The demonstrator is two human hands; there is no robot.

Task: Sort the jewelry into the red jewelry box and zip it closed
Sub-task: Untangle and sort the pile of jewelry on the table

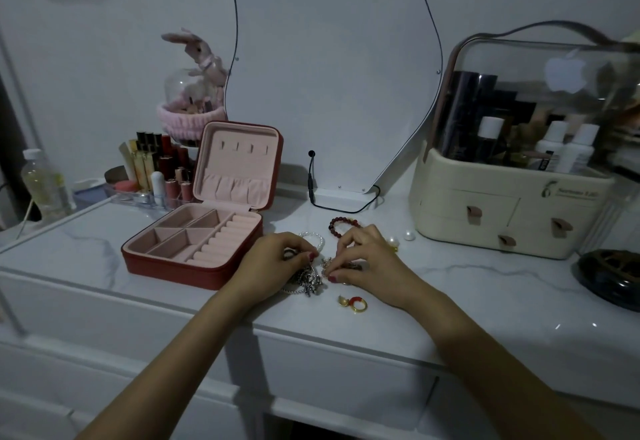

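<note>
While both forearms reach over the worktop (pixel 485 287), left hand (pixel 273 259) pinching a dark ring (pixel 290 253), right hand (pixel 363 259) pinching silver chains (pixel 310 280), red jewelry box (pixel 194 263) open, compartments bare.

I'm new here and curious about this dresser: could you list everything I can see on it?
Red zip jewelry box: one, open, pink lining, left of the hands.
Dark red bead bracelet: one, behind the hands.
White pearl bracelet: one, beside the left hand.
Silver chain jewelry: tangled pile, between the hands.
Gold rings: two, front edge.
Loose pearl: one, white, right.
Cream cosmetics organizer: one, far right.
Lipsticks: several, back left.
Left hand, right hand: pinching the chains.
</note>
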